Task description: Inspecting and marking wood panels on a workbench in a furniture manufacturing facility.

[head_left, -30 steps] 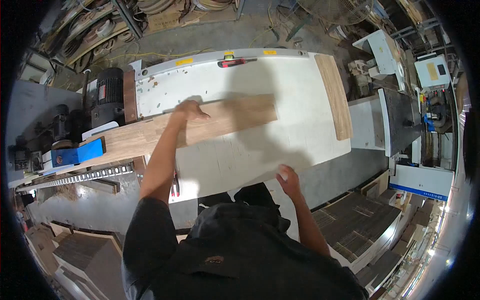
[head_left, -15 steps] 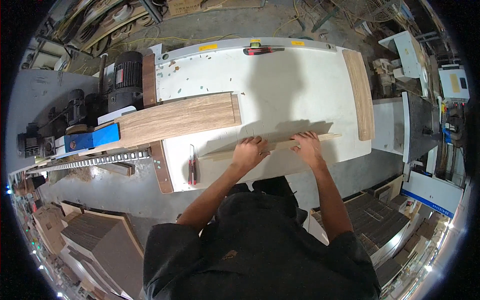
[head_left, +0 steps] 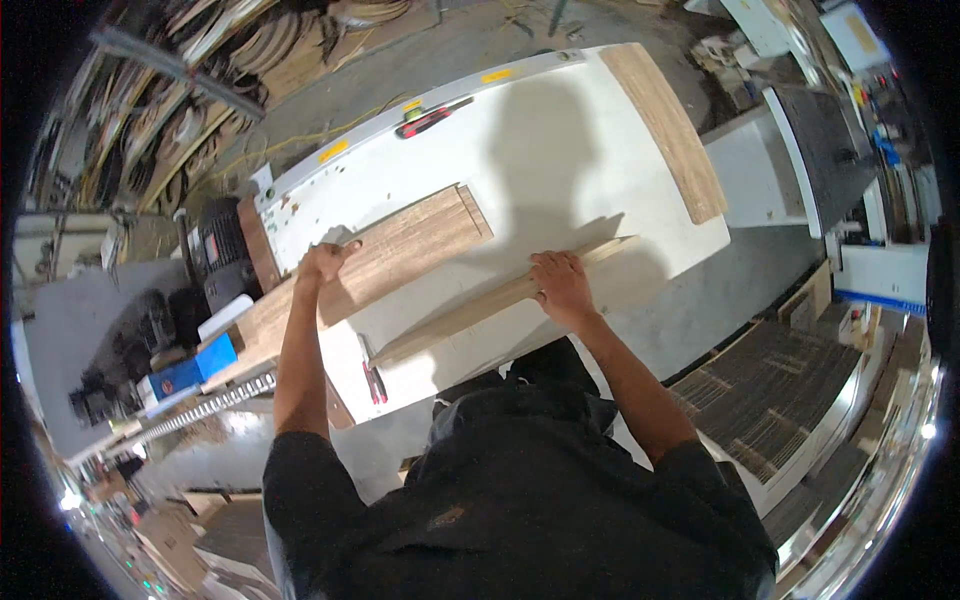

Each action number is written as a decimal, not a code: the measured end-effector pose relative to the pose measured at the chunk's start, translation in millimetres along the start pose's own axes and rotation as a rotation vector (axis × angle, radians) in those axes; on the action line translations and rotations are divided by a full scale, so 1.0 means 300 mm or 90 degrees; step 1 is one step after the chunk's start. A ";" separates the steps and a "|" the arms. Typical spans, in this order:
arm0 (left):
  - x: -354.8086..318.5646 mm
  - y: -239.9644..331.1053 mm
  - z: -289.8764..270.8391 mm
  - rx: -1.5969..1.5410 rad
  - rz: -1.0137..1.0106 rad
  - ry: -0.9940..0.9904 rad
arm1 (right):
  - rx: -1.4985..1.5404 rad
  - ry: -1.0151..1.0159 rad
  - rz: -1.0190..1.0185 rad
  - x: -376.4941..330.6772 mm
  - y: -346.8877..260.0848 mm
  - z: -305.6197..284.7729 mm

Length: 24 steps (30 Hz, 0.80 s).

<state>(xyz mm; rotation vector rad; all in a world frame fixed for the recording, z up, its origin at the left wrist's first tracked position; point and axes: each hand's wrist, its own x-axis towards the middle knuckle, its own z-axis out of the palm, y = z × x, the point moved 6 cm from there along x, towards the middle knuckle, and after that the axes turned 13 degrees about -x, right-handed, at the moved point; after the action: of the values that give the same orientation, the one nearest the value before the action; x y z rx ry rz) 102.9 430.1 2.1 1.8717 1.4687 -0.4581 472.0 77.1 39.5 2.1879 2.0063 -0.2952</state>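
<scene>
My left hand (head_left: 325, 262) lies at the far edge of a wood-grain plank (head_left: 420, 235), its fingers bent over that edge and its thumb out along the top. Between the fingers and thumb of my right hand (head_left: 562, 287) is a narrow pale wooden strip (head_left: 455, 321), which lies slantwise on the white table (head_left: 630, 165), nearer to me than the plank. A red and black cutter (head_left: 376, 384) rests by the strip's left end.
Along the far edge runs a long metal level (head_left: 455, 91), with a red and black hand tool (head_left: 428, 122) beside it. Another wood-grain board (head_left: 660, 125) lies at the right end. A dark motor (head_left: 222, 240) stands past the left end, and stacked panels (head_left: 770, 390) are at lower right.
My left hand has left the strip and moved left onto the plank. My right hand still holds the strip, which now shows a wider face. The whole view has turned.
</scene>
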 end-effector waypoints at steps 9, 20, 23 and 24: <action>-0.224 0.574 0.341 0.069 0.205 0.173 | -0.002 0.108 -0.018 -0.002 -0.008 -0.055; -0.702 0.531 0.573 0.025 0.304 0.174 | 0.129 0.133 -0.041 -0.027 0.038 -0.002; -0.776 0.185 0.524 0.012 0.192 0.352 | 0.211 0.054 0.028 0.008 0.213 -0.023; -0.816 0.086 0.515 0.003 0.160 0.398 | 0.207 0.131 0.039 0.000 0.295 -0.060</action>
<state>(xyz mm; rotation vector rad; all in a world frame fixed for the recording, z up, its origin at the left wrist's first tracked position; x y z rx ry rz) 77.6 147.2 63.8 2.2846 1.5669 0.2746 560.8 73.7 55.4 2.5657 2.1165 -0.4331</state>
